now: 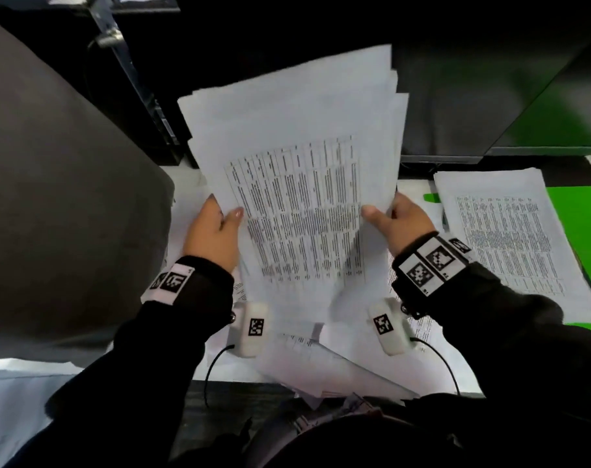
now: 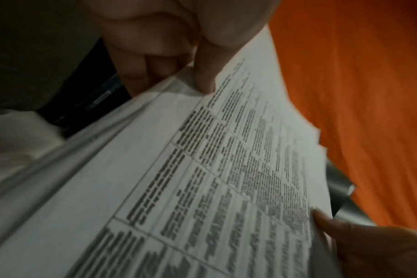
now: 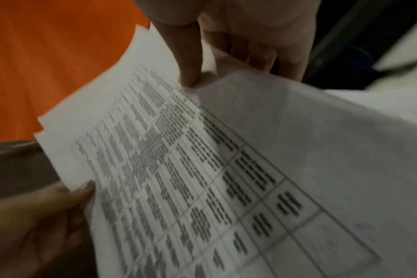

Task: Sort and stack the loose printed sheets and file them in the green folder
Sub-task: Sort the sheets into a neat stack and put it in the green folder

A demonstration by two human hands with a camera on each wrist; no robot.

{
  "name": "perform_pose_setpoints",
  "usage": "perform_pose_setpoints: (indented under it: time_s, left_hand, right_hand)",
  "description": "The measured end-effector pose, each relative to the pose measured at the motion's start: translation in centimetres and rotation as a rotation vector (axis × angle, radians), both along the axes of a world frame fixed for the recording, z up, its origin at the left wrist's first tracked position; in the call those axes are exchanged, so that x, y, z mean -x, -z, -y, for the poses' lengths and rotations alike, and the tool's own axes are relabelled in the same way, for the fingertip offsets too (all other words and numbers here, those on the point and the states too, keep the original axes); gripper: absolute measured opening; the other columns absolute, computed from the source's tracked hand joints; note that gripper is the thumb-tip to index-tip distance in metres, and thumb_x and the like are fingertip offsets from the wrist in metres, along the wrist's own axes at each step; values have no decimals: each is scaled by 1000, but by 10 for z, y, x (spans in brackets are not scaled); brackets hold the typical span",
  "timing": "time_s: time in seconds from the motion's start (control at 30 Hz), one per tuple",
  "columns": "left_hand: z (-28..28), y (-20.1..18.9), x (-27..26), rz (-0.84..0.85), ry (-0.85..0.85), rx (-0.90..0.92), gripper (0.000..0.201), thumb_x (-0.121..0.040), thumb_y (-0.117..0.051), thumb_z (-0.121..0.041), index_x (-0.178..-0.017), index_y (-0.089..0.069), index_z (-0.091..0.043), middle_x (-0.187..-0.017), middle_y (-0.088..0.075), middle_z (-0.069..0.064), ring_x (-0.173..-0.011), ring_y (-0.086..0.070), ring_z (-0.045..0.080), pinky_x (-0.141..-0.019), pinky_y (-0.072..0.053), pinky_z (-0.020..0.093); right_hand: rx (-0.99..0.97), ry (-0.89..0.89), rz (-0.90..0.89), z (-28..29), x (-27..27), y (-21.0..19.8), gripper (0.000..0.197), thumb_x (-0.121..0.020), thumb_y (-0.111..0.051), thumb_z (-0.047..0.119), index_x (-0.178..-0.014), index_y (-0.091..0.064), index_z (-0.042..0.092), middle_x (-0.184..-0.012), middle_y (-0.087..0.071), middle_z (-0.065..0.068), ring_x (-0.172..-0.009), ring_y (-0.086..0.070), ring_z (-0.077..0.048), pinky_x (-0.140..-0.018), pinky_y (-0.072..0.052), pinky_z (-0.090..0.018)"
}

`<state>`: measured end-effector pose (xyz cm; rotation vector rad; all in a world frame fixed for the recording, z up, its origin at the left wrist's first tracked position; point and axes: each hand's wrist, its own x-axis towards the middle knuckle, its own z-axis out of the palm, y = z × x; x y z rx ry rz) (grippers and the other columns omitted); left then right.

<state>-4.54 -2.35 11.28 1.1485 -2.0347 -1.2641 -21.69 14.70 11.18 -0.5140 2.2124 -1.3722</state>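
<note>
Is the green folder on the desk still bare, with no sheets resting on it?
No, a stack of printed sheets lies on the green folder.

White table-printed sheets [image 1: 297,184]; green folder [image 1: 578,211]

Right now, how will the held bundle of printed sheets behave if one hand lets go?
The bundle of printed sheets would probably flop, since it is thin paper. Its far edges are already fanned unevenly, so sheets may slide apart. Left hand and right hand each pinch one side.

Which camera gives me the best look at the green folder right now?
The head view: the green folder lies open at the right, partly under a stack of printed sheets. Neither wrist view shows it; both are filled by the held sheets and an orange backdrop.
</note>
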Motion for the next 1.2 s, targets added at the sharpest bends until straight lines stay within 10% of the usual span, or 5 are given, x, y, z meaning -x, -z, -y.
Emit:
perform_pose_setpoints:
  time_s: [0.17, 0.43, 0.6, 0.87, 1.2]
  left_hand:
    - [-11, -27, 9, -243, -16, 33, 30, -98, -41, -19, -127, -46, -16, -92, -55, -27, -81, -52, -22, -71, -37, -7]
    - [-34, -23, 9, -322, 50, -34, 34, -99, -37, -15, -105, -40, -48, -107, -53, -31, -98, -51, -22, -87, -38, 1]
    - [-34, 7, 5, -228, 75, -150, 30, -98, -40, -21, -128, -36, -19, -115, -52, -13, -107, -50, 4, -78, -39, 2]
    - [-30, 25, 13, -239, -21, -349, 32, -98, -40, -27, -130, -41, -26, -102, -53, -21, -107, -49, 5, -94, -34, 17]
    - [-36, 33, 17, -219, -24, -335, 39, -96, -46, -25, -135, -42, -24, -114, -56, -17, -110, -50, 3, -88, -38, 7]
  right_hand:
    - [263, 84, -132, 4, -15, -24, 19, -95, -47, 12, -99, -42, 30, -88, -53, 27, -70, -47, 33, -64, -36, 10]
    - [302, 117, -144, -4, -38, -5, 36, -93, -49, 9, -109, -36, 39, -98, -51, 29, -81, -52, 27, -67, -40, 6]
    - [180, 116, -44, -7, -42, 16, 35, -92, -53, 20, -117, -34, 33, -93, -50, 31, -81, -48, 16, -71, -43, -11]
    - [46, 185, 36, 2, -42, 27, 53, -89, -58, 19, -132, -29, 27, -103, -55, 7, -83, -56, -13, -83, -47, -32]
    - [0, 125, 203, -16, -34, 26, 55, -75, -73, 30, -123, -53, 12, -108, -64, -2, -100, -57, -17, -86, -40, -28]
